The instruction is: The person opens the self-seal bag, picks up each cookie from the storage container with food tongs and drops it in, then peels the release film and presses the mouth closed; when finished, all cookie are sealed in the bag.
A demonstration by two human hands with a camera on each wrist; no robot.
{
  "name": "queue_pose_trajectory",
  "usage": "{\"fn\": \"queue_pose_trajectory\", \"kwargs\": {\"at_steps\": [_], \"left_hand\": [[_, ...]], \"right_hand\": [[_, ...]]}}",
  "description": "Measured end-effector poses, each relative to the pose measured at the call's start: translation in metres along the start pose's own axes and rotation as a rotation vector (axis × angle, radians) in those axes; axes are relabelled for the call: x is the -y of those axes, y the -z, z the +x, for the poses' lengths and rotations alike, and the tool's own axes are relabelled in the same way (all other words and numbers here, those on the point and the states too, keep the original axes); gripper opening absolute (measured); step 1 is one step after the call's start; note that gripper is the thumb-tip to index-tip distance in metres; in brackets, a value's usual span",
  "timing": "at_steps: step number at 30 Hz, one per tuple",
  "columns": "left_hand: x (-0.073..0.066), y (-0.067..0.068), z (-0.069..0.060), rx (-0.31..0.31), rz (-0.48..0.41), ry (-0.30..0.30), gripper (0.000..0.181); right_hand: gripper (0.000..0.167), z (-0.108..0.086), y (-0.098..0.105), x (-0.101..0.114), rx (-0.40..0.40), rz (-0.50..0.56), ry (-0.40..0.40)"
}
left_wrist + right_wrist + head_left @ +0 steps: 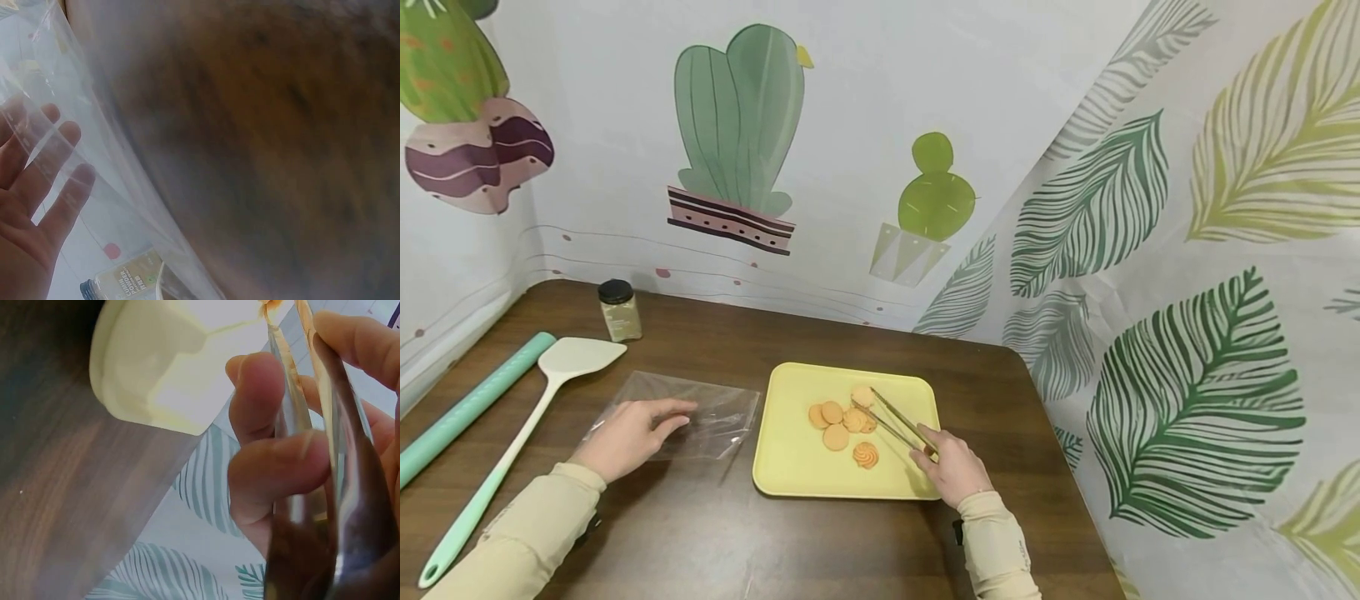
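My right hand (953,468) grips metal tongs (904,422) above the yellow tray (786,396). The tong tips reach down to a pale round cookie (862,397) at the upper edge of the pile; whether they pinch it I cannot tell. Several other round cookies (835,437) lie grouped, and a swirled cookie (866,455) sits apart, nearer me. To the left, my left hand (628,437) is at a clear plastic bag (718,421) on the table. In the left wrist view, its spread, loosely bent fingers (59,200) show through clear film (119,169).
A jar with a black lid (621,312) stands at the back left, labelled cumin powder in the left wrist view. A long-handled spatula (520,429) and a green roller-like stick (471,408) lie along the left side. Patterned walls border the brown table (700,542).
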State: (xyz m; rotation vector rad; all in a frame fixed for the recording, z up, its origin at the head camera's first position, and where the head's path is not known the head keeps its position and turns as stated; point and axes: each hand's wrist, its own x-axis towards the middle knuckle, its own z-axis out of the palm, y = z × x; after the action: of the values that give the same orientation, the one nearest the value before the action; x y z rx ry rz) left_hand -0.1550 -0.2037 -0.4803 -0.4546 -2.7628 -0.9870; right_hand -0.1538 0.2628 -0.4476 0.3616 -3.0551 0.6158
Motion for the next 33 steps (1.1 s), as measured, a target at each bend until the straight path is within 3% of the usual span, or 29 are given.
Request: {"fn": "queue_pose_trajectory", "kwargs": {"at_steps": [20, 33], "left_hand": [[0.0008, -0.0023, 0.0012, -0.009, -0.001, -0.007, 0.025], [0.001, -0.0026, 0.0012, -0.004, -0.004, -0.003, 0.025]], "right_hand": [[0.046, 0.0095, 0.0032, -0.0064, 0.041, -0.043, 0.018], [0.046, 0.0091, 0.0039, -0.0052, 0.028, -0.056, 0.009]]}}
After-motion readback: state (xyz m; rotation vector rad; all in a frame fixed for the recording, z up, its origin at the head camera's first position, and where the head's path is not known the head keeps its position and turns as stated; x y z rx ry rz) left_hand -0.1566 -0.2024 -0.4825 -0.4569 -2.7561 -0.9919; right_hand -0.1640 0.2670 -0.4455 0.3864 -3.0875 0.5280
